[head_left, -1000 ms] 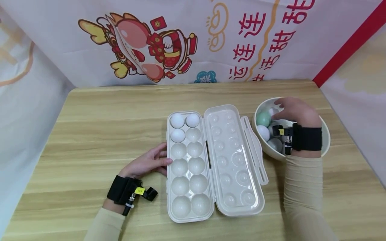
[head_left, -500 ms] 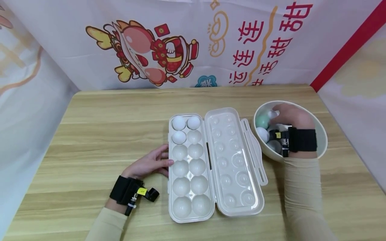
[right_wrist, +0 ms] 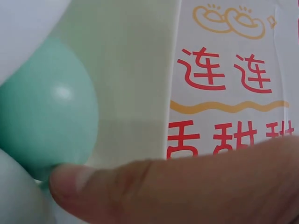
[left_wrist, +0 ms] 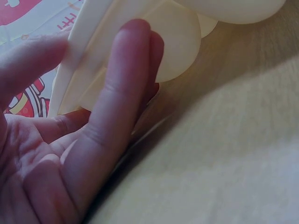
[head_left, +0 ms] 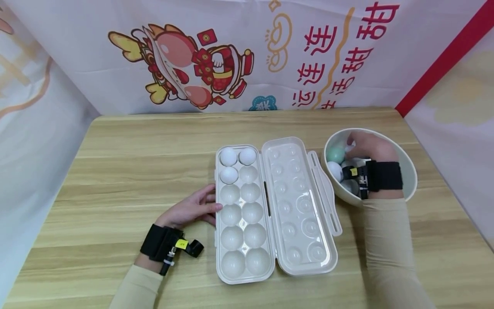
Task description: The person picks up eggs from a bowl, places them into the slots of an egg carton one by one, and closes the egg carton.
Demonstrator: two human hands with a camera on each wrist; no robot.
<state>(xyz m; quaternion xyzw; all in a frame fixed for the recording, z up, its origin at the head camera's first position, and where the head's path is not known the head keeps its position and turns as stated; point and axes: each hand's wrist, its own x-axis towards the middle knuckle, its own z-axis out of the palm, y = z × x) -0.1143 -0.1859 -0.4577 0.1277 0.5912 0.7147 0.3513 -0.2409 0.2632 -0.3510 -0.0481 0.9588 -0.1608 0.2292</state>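
Egg, white and half hidden, sits toward eleven o'clock in the bowl, under the fingers of the right hand. On my feed those fingers curve downward, and my right wrist view puts one fingertip at the green egg, but I can't tell whether they pinch anything. A second white egg lies at nine o'clock in the bowl. I read the step in hand as picking one egg out; the next move, I judge, calls for a sure hold, separate from its neighbours, then a lift clear of the rim. At the bowl's eight o'clock is the egg tray, three white eggs at its twelve o'clock end, lid open toward three. The left hand grips its nine o'clock edge, thumb on top. Beyond the surface, at twelve, hangs printed cloth.
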